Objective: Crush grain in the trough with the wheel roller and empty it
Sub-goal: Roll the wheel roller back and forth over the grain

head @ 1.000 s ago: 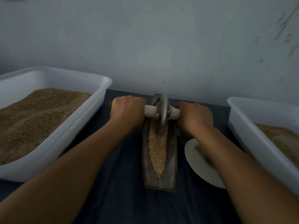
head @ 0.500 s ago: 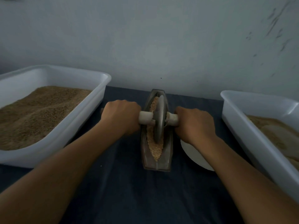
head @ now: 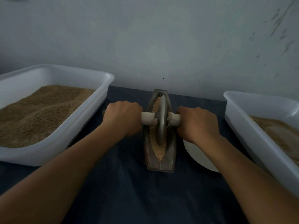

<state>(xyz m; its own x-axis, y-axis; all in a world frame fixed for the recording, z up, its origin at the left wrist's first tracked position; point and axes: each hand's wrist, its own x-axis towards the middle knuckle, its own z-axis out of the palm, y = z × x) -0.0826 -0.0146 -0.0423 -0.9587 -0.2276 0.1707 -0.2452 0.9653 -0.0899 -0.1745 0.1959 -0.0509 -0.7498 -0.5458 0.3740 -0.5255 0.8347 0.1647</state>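
one trough (head: pixel 159 164) lengthwise toward wall, wheel roller (head: pixel 161 120) crosswise

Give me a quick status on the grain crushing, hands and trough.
Left hand and right hand clamped on the pale axle handles. Grey metal wheel roller mid-trough in the narrow boat-shaped metal trough, tan grain inside. Nothing blocking.

2 tubs (head: pixel 103 88), 1 trough (head: pixel 169 159), 1 roller (head: pixel 161 120), 2 hands (head: pixel 123 118).

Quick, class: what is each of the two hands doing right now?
Left hand: closed around the wheel roller handle.
Right hand: closed around the roller's other handle.
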